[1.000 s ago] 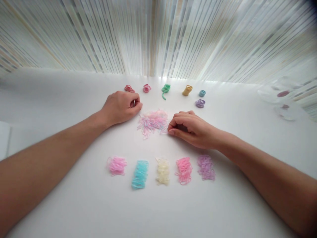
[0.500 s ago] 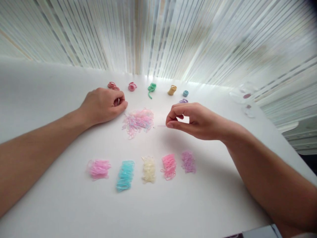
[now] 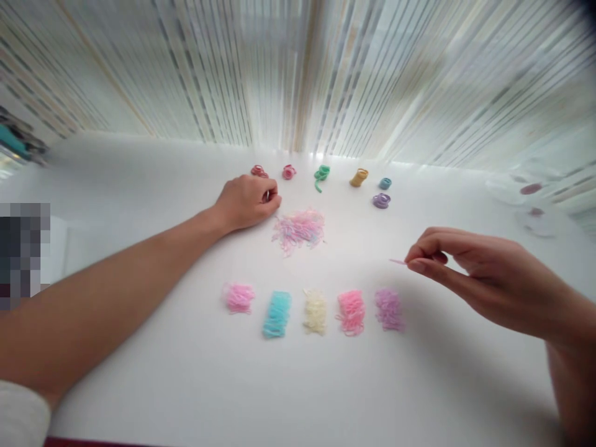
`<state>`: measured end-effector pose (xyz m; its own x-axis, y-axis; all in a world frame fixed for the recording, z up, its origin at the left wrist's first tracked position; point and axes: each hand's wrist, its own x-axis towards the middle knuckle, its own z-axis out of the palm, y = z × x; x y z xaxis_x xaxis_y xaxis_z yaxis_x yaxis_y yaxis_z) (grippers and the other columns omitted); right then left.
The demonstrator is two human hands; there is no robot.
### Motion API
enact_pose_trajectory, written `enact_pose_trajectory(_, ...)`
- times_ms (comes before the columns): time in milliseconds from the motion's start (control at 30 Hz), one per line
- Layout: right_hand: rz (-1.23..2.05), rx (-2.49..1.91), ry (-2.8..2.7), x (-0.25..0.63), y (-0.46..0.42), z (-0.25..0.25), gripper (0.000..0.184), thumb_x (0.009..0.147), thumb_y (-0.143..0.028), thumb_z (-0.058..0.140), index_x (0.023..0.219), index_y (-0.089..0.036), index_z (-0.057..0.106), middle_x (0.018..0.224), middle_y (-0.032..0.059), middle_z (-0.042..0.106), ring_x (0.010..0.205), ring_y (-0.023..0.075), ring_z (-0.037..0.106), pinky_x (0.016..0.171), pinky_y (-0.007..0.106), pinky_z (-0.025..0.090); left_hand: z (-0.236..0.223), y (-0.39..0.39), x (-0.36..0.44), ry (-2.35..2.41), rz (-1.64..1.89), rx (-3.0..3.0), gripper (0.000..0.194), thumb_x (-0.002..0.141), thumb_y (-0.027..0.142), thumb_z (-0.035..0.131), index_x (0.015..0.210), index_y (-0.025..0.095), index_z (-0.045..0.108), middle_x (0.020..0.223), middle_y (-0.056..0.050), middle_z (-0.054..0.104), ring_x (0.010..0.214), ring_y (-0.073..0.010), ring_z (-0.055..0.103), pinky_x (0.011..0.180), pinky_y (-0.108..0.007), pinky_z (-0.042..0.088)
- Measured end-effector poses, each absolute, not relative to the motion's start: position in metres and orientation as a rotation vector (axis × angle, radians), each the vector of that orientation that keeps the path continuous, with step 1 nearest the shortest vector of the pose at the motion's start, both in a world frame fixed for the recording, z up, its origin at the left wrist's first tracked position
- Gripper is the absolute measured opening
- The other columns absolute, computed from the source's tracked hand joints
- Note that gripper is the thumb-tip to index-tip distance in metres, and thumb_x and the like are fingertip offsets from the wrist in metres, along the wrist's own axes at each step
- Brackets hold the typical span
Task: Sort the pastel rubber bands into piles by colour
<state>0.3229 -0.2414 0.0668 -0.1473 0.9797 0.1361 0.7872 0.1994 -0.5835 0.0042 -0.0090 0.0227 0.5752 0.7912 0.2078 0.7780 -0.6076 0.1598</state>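
Two bare hands work at a white tabletop (image 3: 186, 385). The right hand (image 3: 488, 273) pinches one thin pink band (image 3: 397, 261) between thumb and forefinger; the band's far end juts left, and the rest is hidden in the fingertips. The left hand (image 3: 246, 202) is loosely curled, thumb and forefinger making a small ring; whether it grips anything cannot be told. It partly covers a red coil (image 3: 259, 169) behind it. The right forearm runs out of view at the right edge, and a white sleeve (image 3: 21, 410) is cut off at lower left. A blocky blur hides something at far left. Clear containers (image 3: 531, 189) at far right are too faint to make out well.

The tabletop's far edge meets a striped string curtain (image 3: 279, 74). White surface lies between the right hand and a loose mixed pile (image 3: 300, 230) near the middle, just beside the left hand, and a wide stretch of it runs along the near side.

Five sorted heaps form a near row, left to right: light pink (image 3: 240, 298), blue (image 3: 277, 314), pale yellow (image 3: 315, 312), bright pink (image 3: 351, 312), purple (image 3: 390, 309). Counting the red, six coils sit at the back: red, rose (image 3: 288, 172), green (image 3: 321, 173), mustard (image 3: 359, 178), small blue (image 3: 385, 184), and lilac (image 3: 382, 201) in front of that.
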Motion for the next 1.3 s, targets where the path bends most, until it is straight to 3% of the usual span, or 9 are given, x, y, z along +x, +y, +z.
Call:
enact_pose_trajectory(500,0.67,-1.541,-2.09,0.327,-0.241,0.059,0.02,0.106,-0.029,0.067,0.087,-0.024,0.071,0.086,0.0036,0.074,0.072,0.0167,0.061,0.065,0.031,0.049,0.025,-0.005,0.001,1.407,0.382,2.788,0.028,0.093,0.043,0.053,0.087,0.02,0.068,0.085,-0.004,0.07,0.074,-0.0173,0.05,0.073,-0.031,0.032)
enact_pose_trajectory(633,0.7,-1.534,-2.198,0.331,-0.241,0.057,0.017,0.106,-0.023,0.066,0.091,-0.022,0.074,0.087,0.0026,0.073,0.073,0.0145,0.061,0.068,0.029,0.048,0.025,-0.003,0.0,1.426,0.351,2.803,0.033,0.092,0.046,0.05,0.089,0.02,0.07,0.086,-0.005,0.071,0.074,-0.0181,0.053,0.074,-0.032,0.033)
enact_pose_trajectory(833,0.759,-1.512,-2.271,0.329,-0.242,0.056,0.017,0.106,-0.02,0.064,0.093,-0.02,0.075,0.086,0.0013,0.071,0.072,0.0121,0.059,0.067,0.025,0.046,0.023,0.001,0.0,1.481,0.281,2.807,0.043,0.091,0.052,0.046,0.094,0.022,0.076,0.092,-0.007,0.075,0.083,-0.0262,0.066,0.077,-0.036,0.038)
enact_pose_trajectory(1300,0.712,-1.554,-2.284,0.328,-0.244,0.057,0.015,0.103,-0.018,0.066,0.094,-0.021,0.077,0.086,0.0003,0.072,0.072,0.0115,0.06,0.066,0.025,0.046,0.019,-0.001,0.0,1.48,0.34,2.829,0.044,0.092,0.049,0.045,0.094,0.019,0.076,0.09,-0.006,0.073,0.084,-0.023,0.065,0.079,-0.032,0.038)
